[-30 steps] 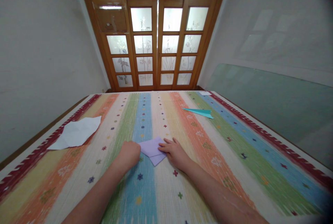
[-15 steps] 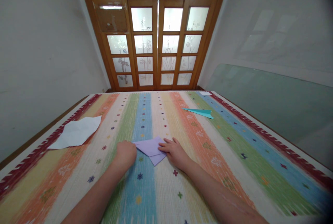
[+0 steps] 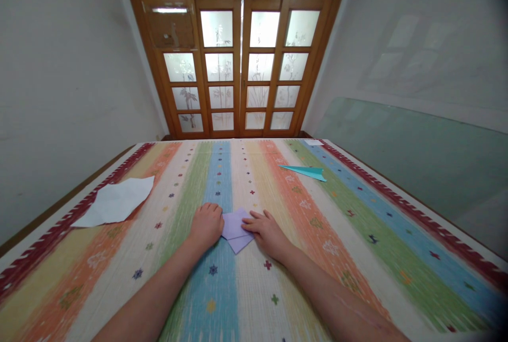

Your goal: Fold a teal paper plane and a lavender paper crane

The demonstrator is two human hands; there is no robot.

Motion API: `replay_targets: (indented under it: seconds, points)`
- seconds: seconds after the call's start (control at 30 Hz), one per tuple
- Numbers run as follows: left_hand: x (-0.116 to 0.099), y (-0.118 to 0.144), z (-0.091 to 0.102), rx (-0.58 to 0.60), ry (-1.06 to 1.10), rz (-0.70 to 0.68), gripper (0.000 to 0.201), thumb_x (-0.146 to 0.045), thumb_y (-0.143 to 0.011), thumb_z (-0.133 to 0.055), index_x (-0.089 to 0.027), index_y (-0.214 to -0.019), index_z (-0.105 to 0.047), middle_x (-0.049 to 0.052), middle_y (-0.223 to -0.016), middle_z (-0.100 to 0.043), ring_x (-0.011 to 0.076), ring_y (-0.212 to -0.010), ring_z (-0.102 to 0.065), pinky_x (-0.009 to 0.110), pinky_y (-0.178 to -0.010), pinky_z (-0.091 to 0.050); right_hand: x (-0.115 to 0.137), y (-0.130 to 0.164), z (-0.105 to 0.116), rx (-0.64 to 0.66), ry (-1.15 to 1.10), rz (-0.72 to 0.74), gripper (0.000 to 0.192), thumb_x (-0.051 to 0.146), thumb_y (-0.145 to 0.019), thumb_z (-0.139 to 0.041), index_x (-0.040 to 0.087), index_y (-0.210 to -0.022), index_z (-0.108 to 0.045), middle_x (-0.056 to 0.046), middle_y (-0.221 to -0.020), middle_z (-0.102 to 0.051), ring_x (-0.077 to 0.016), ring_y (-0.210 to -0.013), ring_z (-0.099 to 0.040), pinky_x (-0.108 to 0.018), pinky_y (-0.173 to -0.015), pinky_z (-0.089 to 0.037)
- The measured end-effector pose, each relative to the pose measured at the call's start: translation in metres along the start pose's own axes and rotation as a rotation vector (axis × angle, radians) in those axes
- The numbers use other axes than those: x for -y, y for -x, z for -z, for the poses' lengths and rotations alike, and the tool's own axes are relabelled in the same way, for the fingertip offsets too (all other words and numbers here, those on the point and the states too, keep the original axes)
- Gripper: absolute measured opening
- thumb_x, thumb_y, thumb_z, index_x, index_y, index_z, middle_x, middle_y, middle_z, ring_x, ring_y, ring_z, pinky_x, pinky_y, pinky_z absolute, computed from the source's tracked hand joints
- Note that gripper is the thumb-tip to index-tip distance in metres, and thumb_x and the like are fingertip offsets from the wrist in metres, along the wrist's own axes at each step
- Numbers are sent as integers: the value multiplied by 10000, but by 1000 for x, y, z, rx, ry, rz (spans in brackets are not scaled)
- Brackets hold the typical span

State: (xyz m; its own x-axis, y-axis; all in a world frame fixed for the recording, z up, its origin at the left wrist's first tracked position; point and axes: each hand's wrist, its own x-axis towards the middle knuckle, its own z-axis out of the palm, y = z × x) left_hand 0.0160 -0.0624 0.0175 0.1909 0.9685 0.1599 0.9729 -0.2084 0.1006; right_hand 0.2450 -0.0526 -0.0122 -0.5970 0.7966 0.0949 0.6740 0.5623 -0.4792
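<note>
- Left hand: fingers curled together, knuckles pressed down on left part of folded lilac paper.
- Right hand: fingers together and flat, tips resting on right edge of lilac paper.
- Lilac paper: flat on striped cloth of tabletop, near its middle, between both hands.
- White creased sheet: near left edge.
- Teal paper plane: toward far right corner, well apart.

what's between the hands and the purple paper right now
Nothing visible. The left hand presses on the left side of the purple paper, and the right hand rests its fingertips on its right edge, on the striped cloth.
</note>
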Motion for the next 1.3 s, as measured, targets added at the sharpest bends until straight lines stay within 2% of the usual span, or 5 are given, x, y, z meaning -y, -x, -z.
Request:
replay_targets:
  seconds: [0.53,0.9,1.0,1.13,1.3]
  points:
    - [10,-1,-32,-139,161,12,246,-136,-852,-471,-192,-1009,-653,83,-1054,-671,251,-1062,-565,394,-993,-386,-8,4,-3,-82,-44,36,420,145,-866,-523,331,-1202,-691,-67,-1305,-651,-285,-1333,-481,-624,-1127,-188]
    - [9,1,-30,-140,184,41,223,-148,-818,-488,-209,-964,-645,84,-1024,-680,260,-1046,-581,391,-972,-407,-12,4,-10,-204,-7,42,311,219,-897,-535,317,-1125,-722,-68,-1302,-641,-278,-1270,-531,-572,-1111,-298]
    - [10,1,-30,-136,187,38,196,-132,-784,-502,-206,-915,-628,79,-990,-678,256,-1023,-584,389,-958,-414,-13,4,-12,-215,-9,44,380,222,-891,-541,287,-1249,-649,-80,-1342,-610,-272,-1283,-514,-550,-1125,-300]
    - [12,0,-31,-170,249,19,161,-101,-754,-495,-202,-833,-593,72,-949,-673,247,-1001,-587,391,-948,-421,-14,5,-15,-271,-14,11,608,260,-879,-570,253,-1468,-418,-109,-1448,-509,-277,-1355,-437,-533,-1141,-296]
    - [13,-1,-26,-302,436,-33,163,-72,-758,-482,-210,-781,-565,70,-1049,-668,244,-1097,-568,421,-1022,-399,-13,5,-10,-314,-56,-42,887,391,-798,-698,268,-1545,-235,-134,-1465,-473,-316,-1341,-443,-527,-1099,-350]
